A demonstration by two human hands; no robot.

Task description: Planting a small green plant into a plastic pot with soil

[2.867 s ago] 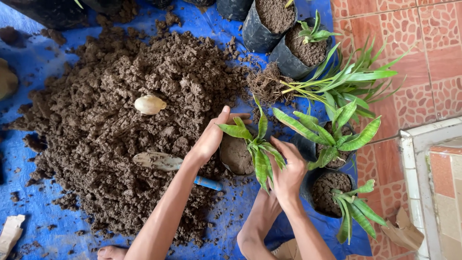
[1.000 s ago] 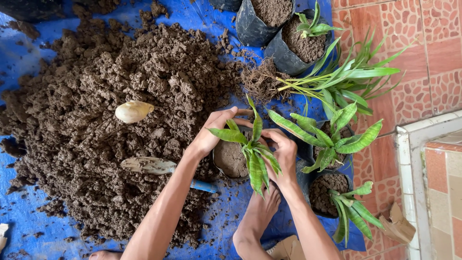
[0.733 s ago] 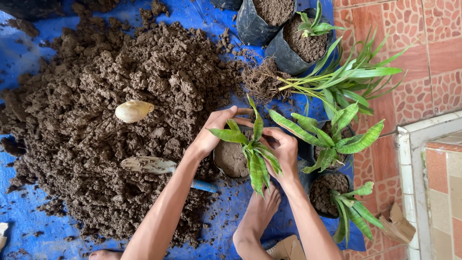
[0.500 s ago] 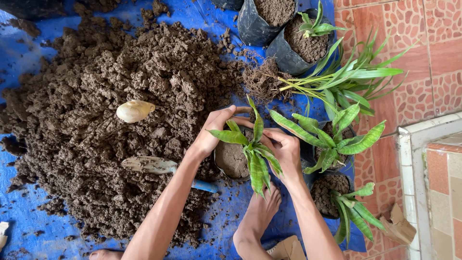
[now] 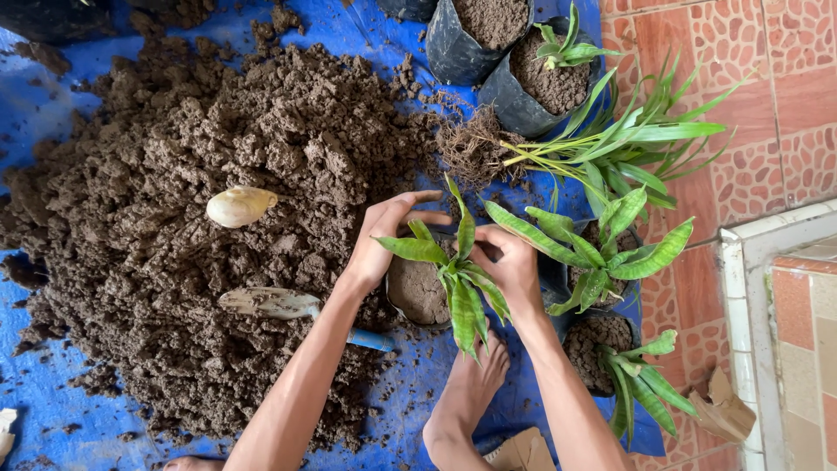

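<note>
Foot rests nearest on the blue plastic tarp. Beyond it, left hand and right hand cup the small black soil-filled grow bag, steadying its mottled green seedling upright beside the loose brown soil heap.

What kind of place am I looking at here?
Likely a home patio or yard corner used for potting: a blue tarp spread over patterned red floor tiles, a soil heap, and black grow bags with seedlings.
</note>
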